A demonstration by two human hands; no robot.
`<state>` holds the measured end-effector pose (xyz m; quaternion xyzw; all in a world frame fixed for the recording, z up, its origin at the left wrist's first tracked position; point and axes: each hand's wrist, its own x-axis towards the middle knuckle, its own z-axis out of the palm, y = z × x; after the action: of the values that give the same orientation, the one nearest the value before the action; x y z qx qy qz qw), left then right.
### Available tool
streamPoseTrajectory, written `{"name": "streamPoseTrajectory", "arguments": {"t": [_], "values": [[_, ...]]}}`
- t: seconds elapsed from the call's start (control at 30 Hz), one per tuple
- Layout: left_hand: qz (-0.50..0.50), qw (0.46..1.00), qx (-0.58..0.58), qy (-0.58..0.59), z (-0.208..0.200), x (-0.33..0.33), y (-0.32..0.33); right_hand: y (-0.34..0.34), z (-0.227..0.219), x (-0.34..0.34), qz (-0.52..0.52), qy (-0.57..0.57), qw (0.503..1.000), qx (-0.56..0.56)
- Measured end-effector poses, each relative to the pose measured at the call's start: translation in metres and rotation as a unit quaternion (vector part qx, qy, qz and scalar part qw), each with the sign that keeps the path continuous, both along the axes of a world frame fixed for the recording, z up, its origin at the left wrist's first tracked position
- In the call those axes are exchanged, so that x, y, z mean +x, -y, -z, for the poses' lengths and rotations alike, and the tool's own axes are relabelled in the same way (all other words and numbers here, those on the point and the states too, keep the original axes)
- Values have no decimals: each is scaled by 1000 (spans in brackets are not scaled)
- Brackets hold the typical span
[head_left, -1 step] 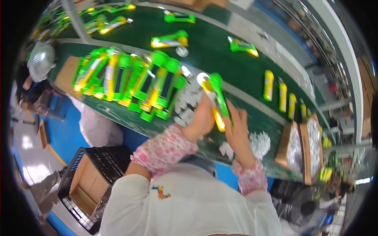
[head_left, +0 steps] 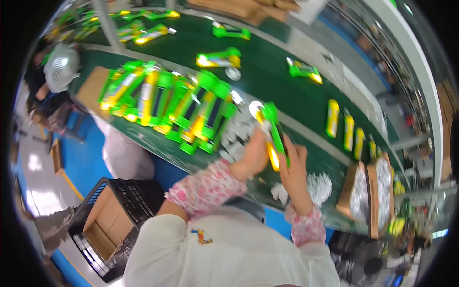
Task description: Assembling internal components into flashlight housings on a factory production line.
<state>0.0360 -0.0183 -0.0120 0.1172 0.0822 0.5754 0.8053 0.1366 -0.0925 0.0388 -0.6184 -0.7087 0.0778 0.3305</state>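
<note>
Both of my hands are at one long green-and-yellow plastic device (head_left: pixel 271 114), held tilted above the green work surface. Its rounded green head points away from me, and a bright white disc (head_left: pixel 256 109) shows beside the head. My left hand (head_left: pixel 254 154) grips it from the left near the middle, fingertips partly hidden. Closed on the lower green side is my right hand (head_left: pixel 294 173). To the left lies a tight row of similar devices (head_left: pixel 165 103), several with dark panels. Small white pieces (head_left: pixel 234 136) are scattered between that row and my left hand.
More devices (head_left: pixel 231 32) lie on the green belt (head_left: pixel 267 57) beyond a rail. Yellow ones (head_left: pixel 333 118) stand along the right. A pile of small whitish pieces (head_left: pixel 318 189) sits by my right wrist, near a silver-lined carton (head_left: pixel 354 191). A black crate (head_left: pixel 136 198) stands lower left.
The whole view has shifted, so the scene sits slightly lower and further right. My hands keep the same hold on the device.
</note>
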Motion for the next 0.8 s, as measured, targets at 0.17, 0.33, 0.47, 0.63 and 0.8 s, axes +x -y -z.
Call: {"name": "streamPoseTrajectory", "arguments": {"t": [0.17,0.33,0.47,0.63,0.8], "values": [[-26,969,64,-236,15,16,1,5,20,15,22,-16,998,-61],[123,978,28,-166,7,-14,-22,22,23,-4,-43,50,998,5],[43,976,76,-198,-5,-10,-13,25,10,-10,-10,-2,1000,-13],[58,991,43,-109,-3,-9,-7,23,2,-3,-26,54,998,-6],[26,987,6,-157,11,8,-11,25,6,3,-17,70,996,-45]]}}
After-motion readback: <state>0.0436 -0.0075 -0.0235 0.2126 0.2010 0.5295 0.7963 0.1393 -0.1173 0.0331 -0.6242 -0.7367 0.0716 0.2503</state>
